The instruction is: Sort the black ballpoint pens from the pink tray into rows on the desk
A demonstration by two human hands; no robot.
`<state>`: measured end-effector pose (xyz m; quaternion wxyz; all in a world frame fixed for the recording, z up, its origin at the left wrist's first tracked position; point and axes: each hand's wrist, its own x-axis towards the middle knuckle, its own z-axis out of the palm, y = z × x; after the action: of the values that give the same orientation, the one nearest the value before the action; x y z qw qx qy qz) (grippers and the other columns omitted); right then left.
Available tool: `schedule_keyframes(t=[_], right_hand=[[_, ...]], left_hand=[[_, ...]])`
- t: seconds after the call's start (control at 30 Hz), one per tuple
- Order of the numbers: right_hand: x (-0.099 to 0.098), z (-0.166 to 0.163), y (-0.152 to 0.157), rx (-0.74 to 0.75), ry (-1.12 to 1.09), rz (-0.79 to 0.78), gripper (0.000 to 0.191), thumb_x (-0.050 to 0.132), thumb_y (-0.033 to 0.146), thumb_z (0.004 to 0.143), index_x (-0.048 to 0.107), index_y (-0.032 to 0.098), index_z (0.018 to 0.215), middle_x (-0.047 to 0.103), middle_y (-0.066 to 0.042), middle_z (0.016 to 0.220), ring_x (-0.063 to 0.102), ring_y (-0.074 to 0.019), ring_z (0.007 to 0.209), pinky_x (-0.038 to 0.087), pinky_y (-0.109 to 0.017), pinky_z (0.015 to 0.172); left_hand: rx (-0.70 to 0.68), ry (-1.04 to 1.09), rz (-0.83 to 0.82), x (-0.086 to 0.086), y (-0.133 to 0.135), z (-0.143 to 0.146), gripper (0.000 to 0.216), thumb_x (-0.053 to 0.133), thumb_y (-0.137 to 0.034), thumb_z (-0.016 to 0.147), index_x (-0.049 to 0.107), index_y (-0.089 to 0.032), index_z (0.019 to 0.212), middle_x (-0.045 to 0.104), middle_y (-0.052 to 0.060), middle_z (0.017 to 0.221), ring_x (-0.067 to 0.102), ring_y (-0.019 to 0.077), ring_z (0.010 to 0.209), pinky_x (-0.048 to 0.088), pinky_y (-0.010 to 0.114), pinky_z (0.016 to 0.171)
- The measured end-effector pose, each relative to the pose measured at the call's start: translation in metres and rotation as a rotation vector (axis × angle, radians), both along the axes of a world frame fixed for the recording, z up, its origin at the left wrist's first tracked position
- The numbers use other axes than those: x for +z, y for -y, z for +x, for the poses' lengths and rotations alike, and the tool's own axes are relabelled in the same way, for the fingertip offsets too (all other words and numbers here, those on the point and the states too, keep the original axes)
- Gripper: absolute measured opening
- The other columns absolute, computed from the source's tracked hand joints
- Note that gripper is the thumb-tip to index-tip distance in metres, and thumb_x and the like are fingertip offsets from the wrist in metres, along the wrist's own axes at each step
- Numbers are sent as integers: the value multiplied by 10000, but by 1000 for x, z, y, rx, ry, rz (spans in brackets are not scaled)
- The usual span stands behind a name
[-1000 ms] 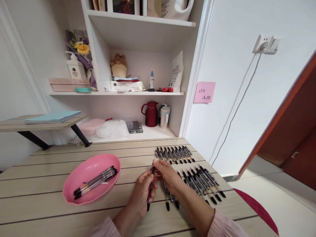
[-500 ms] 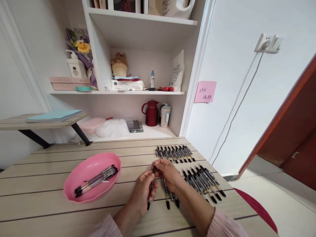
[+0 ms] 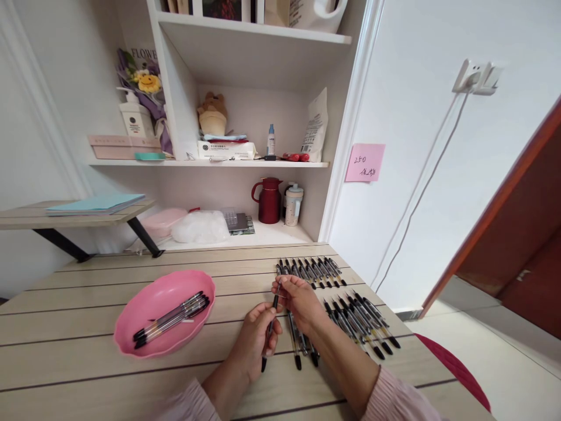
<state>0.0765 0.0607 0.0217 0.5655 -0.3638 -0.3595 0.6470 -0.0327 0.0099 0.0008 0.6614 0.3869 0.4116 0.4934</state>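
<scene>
My left hand (image 3: 260, 330) is closed around the barrel of a dark pen (image 3: 269, 330), which it holds upright at a slant above the table. At the pen's upper end my right hand (image 3: 300, 301) pinches with thumb and fingertips. A thin, pale metallic bit shows between these fingers and the black grip; I cannot tell whether it is the pen's point or a separate piece. Under and beside my right wrist lie more pens (image 3: 294, 345), partly hidden by the forearm. To the right, several clear-barrelled pens with black ends (image 3: 359, 321) lie side by side.
Behind my hands lies another row of pens (image 3: 313, 272). A pink scalloped bowl (image 3: 125, 318) with several pens stands on the left of the table. Further back are a small raised stand (image 3: 26, 219) and a shelf unit (image 3: 210, 164) with a red jug (image 3: 269, 202).
My right fingertips have moved slightly up, away from the pen's black grip, and a thin metallic part now shows between. My left hand keeps its hold on the barrel.
</scene>
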Motion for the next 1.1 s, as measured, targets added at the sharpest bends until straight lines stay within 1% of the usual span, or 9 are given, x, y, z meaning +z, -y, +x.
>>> schedule_keyframes(t=[0.1,0.3,0.5,0.57,0.67,0.77,0.87,0.97,1.1], right_hand=[[2,6,-5,-76,-3,-14,310,733,354,544,579,177,748,630,-11,666,568,-110,583,422,-196,476],[2,5,-4,-90,68,-14,338,739,343,529,562,159,751,630,-14,628,553,-100,525,415,-189,439],[7,-4,4,-12,158,113,407,730,333,521,548,138,828,644,-4,604,548,-100,488,426,-207,448],[7,-3,3,-62,137,126,416,726,334,530,545,139,850,652,-8,628,565,-102,512,433,-205,467],[6,3,-3,-188,85,106,406,723,340,545,534,156,854,657,-8,672,596,-104,573,445,-190,492],[4,12,-9,-259,89,91,365,717,354,555,514,176,799,645,4,676,610,-104,588,460,-185,491],[5,20,-18,-256,203,98,336,718,340,551,496,179,745,622,10,639,619,-117,599,490,-208,517],[8,28,-30,-233,347,107,284,709,280,554,510,171,723,606,10,596,620,-129,601,497,-226,535],[10,34,-51,-192,665,126,111,639,183,589,554,154,654,591,5,529,605,-134,563,469,-226,526]], left_hand=[[-7,-16,-15,1,0,0,242,554,-361,700,527,-171,848,510,-63,529,325,12,292,149,154,303],[-18,-8,-25,-2,-1,0,235,537,-358,711,523,-171,854,507,-68,526,326,10,281,152,149,299],[-31,10,52,-3,-2,-1,309,490,-428,765,499,-181,950,509,-61,535,331,19,299,166,138,289],[-32,8,57,-3,-1,-1,352,479,-434,775,484,-187,1025,497,-66,524,311,20,292,168,137,281],[-52,13,36,-5,-2,-2,418,478,-425,780,440,-204,1133,490,-70,522,299,23,287,164,139,274],[-42,22,45,-5,-2,-4,441,479,-418,783,427,-212,1169,488,-68,529,299,22,295,159,137,281],[-8,45,62,-3,-2,-5,438,481,-408,783,434,-215,1173,484,-65,539,295,17,300,150,139,290],[42,65,55,1,-2,-6,444,491,-403,775,439,-218,1174,481,-65,548,289,13,301,147,142,298],[83,75,28,3,-3,-7,463,505,-400,762,434,-222,1183,482,-65,550,295,13,304,159,145,306]])
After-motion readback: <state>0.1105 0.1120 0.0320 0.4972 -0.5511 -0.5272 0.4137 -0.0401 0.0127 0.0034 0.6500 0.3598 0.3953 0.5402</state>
